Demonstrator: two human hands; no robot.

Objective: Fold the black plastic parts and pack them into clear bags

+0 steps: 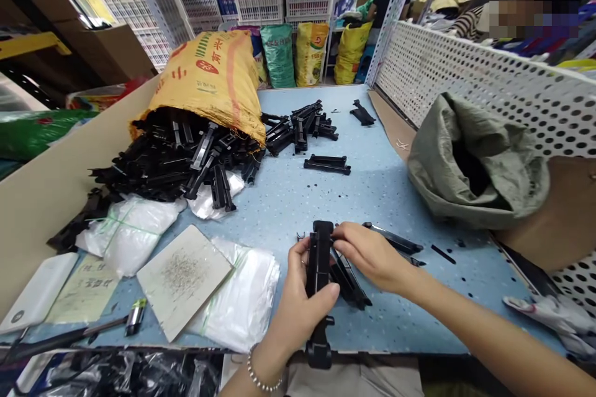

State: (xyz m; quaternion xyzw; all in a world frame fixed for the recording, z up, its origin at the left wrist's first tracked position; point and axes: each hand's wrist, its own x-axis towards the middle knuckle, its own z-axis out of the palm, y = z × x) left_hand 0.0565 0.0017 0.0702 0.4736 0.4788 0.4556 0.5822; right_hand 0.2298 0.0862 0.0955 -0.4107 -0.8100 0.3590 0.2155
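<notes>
Left hand (298,305) is gripping a black piece (319,260), right hand (369,255) pinching its top. More pieces (177,161) are spilling from a yellow sack (212,77).

Noting yellow sack (209,80) lying on its side at far left, spilling heap of black parts (172,161) onto blue table (288,198). Seeing grey-green bag (437,155) slumping open beside perforated white panel (465,80) at right. Spotting plastic bags (242,304) and grey board (184,279) lying front left.

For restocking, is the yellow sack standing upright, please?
No, the yellow sack lies on its side, spilling black plastic parts.
</notes>
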